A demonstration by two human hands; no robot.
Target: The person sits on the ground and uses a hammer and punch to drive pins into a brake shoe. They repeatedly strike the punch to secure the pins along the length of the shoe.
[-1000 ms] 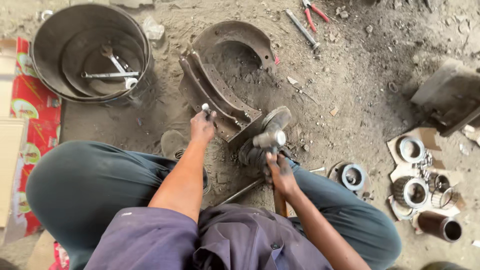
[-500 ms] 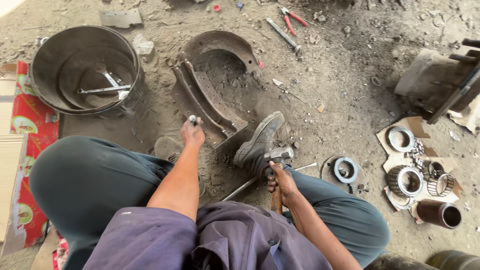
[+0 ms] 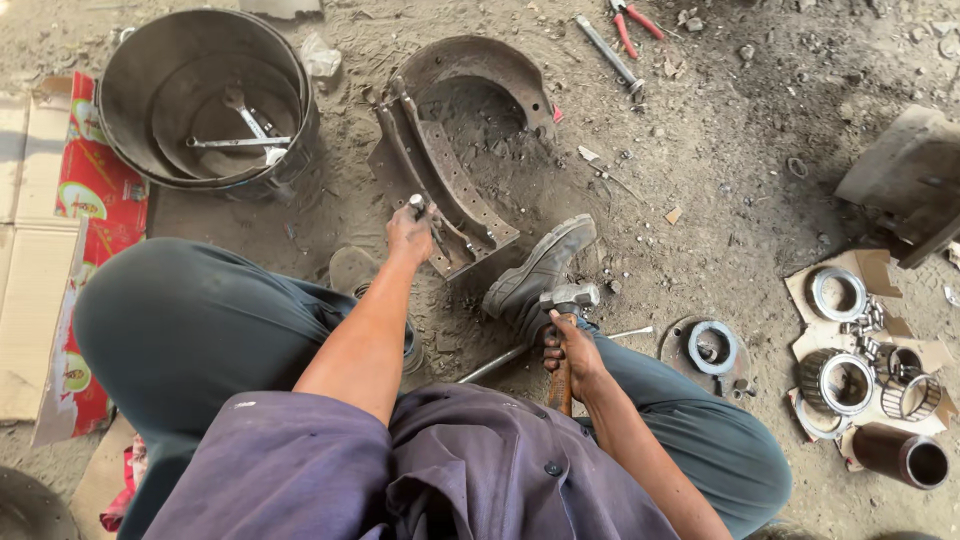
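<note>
At about ten o'clock on the dusty dirt floor [image 3: 760, 210] stands a big round dark steel drum [image 3: 140, 150], open at the top, its wall smooth and grimy; inside lie two bright steel wrenches [image 3: 245, 125] crossed on the bottom. Just right of it, near twelve o'clock, two curved rusty metal brake shoes [image 3: 440, 170] lie together, their long faces dotted with rivet holes, one web arching round a patch of loose dirt. At nine o'clock flattened red and tan cardboard [image 3: 60, 220] covers the ground. At three o'clock a torn piece of brown cardboard [image 3: 870, 270] carries shiny steel bearing rings [image 3: 838, 292] and a caged roller bearing [image 3: 910, 395], with a dark metal sleeve [image 3: 900, 455] at its lower edge. A flat round plate with a grey ring [image 3: 710, 345] sits nearer the centre.

The left hand [image 3: 410, 232] is at the middle, fingers closed round a small steel punch [image 3: 418, 205] held upright, its lower end against the near brake shoe. The right hand [image 3: 570, 350], toward five o'clock, has its fingers wrapped tight on the wooden handle of a steel-headed hammer [image 3: 568, 300], the head just beside the worn grey boot [image 3: 535, 275] that rests by the shoe's end. A thin steel rod [image 3: 500, 362] lies under the right wrist. At one o'clock lie red-handled pliers [image 3: 632, 22].
</note>
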